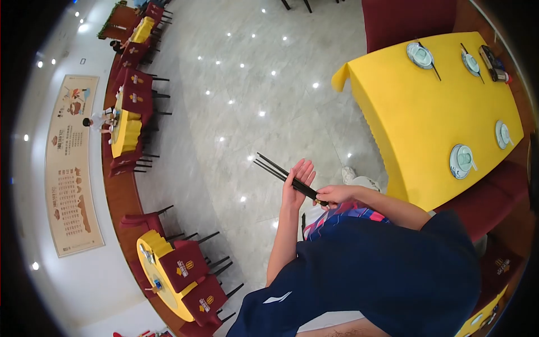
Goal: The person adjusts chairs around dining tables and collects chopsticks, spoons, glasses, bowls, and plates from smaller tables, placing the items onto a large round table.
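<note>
Found near frame centre, slanting from upper left to lower right: chopsticks [305, 189], dark, slim, straight, tapering to thin tips slightly fanned at the upper left. Overlapped too closely to count. Pinching the thick ends between thumb and bent fingers with the right grip [332, 195]. Spreading the left grip [297, 182] loosely, fingers straightened, palm turned to the camera, sticks lying across under the thumb; cannot tell how firmly pressed. Judged light, stiff, not easily broken as a bundle, but probably smooth enough to slide or roll against one another. Best held around the thick ends, clear of the tips. Just below: plaid fabric [342, 215], soft, creased. At frame right, over the counter [443, 121]: yellow cloth [368, 101], pliant, drooping at the corner. Set on top: plates [453, 163], round, glossy, probably ceramic. Across upper centre: grey floor [224, 101], polished, mirroring light spots.
</note>
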Tool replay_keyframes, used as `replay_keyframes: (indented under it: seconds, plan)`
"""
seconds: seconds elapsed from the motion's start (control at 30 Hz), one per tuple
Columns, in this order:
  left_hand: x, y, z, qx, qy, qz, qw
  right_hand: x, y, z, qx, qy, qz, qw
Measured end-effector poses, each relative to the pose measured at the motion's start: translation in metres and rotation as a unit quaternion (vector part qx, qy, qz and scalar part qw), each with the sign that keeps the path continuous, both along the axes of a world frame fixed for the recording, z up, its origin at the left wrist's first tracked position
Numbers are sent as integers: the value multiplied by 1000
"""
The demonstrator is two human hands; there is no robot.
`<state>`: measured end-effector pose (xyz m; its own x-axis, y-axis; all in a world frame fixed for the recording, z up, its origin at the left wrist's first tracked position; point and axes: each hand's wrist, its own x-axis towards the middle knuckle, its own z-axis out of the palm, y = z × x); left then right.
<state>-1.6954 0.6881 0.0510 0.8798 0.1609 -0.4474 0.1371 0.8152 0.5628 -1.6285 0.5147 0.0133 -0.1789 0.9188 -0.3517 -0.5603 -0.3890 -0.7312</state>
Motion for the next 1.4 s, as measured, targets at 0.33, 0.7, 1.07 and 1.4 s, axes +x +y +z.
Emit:
replay_keyframes:
  seconds: [0.33,0.7,1.07,1.4]
  plan:
    - [84,47,-34,-114,-7,-114,987,42,42,42,-118,-72,-70,988]
    - [163,198,-14,-90,-99,-185,974,85,149,52,-131,-61,-237,961]
    - [214,240,-28,-126,-61,-201,970,107,220,85,-200,-54,-323,924]
    - [319,183,-3,107,-38,-396,911,195,200,39,-87,-120,-306,941]
